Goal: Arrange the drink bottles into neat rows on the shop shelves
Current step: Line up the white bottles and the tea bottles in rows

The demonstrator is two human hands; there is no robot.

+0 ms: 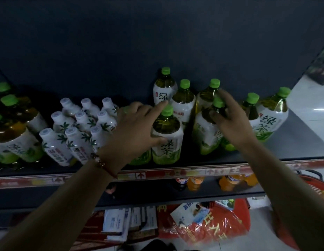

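Bottles stood near the shelf (157, 173) front edge; my left hand (134, 127) grasped one green-capped bottle (166, 134), my right hand (231, 120) gripped another's neck (218, 105).

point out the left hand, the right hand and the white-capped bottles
left hand (134, 127), head view, back of the hand
right hand (230, 120), head view, back of the hand
white-capped bottles (79, 133), head view, middle bottle's shoulder

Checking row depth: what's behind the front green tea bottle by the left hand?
Two more green tea bottles stand behind the front green tea bottle; left hand hides its left side.
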